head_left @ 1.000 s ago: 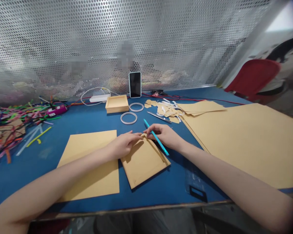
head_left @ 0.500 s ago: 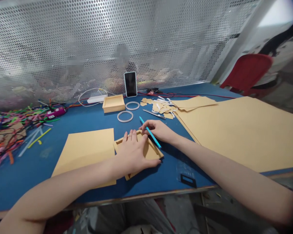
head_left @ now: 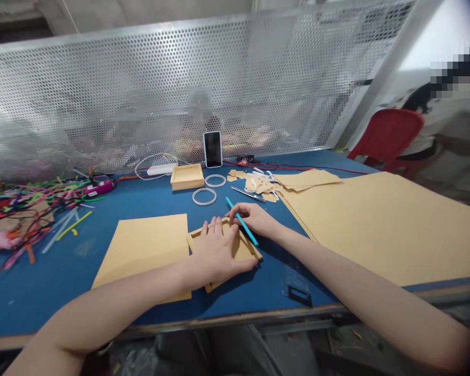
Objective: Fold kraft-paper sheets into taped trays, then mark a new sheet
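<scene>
A shallow wooden frame [head_left: 246,249] lies turned at an angle on the blue table. My left hand [head_left: 215,256] rests flat across it, fingers spread and thumb out along its near right edge, hiding much of the frame. In my right hand [head_left: 254,218] is a bright blue pen [head_left: 243,223], slanting between the fingers. Those fingertips are at the frame's far corner; whether they touch it I cannot tell. Left of the frame, partly under my left forearm, lies a tan cardboard sheet [head_left: 152,235].
Behind are a second wooden frame [head_left: 188,176], two pale rings [head_left: 204,196], a craft knife [head_left: 247,194], paper scraps [head_left: 260,183] and a propped phone [head_left: 213,149]. Large cardboard sheets [head_left: 376,230] cover the right side. Colourful strips [head_left: 58,196] lie left; a clear black-edged piece [head_left: 298,295] sits near the front edge.
The view has tilted up slightly, so everything sits a little lower in the picture. Both hands, the pen and the frame keep nearly the same places relative to each other.
</scene>
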The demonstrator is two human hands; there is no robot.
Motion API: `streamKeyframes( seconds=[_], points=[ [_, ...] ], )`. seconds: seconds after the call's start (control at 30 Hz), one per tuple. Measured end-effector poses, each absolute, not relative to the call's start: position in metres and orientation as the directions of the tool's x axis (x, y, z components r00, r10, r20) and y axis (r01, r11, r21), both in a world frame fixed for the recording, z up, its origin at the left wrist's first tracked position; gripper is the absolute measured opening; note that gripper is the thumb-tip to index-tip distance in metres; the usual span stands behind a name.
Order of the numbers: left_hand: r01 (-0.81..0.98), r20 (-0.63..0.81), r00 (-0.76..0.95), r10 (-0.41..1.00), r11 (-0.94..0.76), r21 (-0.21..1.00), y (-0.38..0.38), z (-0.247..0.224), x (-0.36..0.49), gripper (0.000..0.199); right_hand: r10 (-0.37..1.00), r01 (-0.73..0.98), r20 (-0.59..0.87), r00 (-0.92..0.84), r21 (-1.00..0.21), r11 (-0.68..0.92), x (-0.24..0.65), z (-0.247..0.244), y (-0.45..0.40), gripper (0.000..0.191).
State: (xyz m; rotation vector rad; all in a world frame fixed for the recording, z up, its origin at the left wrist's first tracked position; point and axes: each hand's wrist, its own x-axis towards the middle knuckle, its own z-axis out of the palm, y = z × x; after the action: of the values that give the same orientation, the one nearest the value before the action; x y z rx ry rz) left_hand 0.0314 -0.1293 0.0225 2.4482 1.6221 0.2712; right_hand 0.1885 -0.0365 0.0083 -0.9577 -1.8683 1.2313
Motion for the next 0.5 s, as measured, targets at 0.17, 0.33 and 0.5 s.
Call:
streamKeyframes(
  seconds=[0.17,0.33,0.5],
  points=[
    [0.886,0.024,0.391,0.920,-0.384,0.259,-0.1284,0.0206,0.0307,0.095,0.862,0.228,0.146,-0.485,-0.931,0.286,0.1887,0.0085,-0.0367,0.013],
    [0.889,-0.016,0.390,0.921,-0.371,0.270,-0.1280,0.0217,0.0301,0.100,0.863,0.265,0.138,-0.486,-0.918,0.295,0.1892,0.0095,-0.0376,0.014],
    [0.878,-0.054,0.393,0.918,-0.357,0.319,-0.1289,0.0220,0.0295,0.097,0.863,0.245,0.132,-0.487,-0.928,0.280,0.1901,0.0069,-0.0393,0.014]
  ],
)
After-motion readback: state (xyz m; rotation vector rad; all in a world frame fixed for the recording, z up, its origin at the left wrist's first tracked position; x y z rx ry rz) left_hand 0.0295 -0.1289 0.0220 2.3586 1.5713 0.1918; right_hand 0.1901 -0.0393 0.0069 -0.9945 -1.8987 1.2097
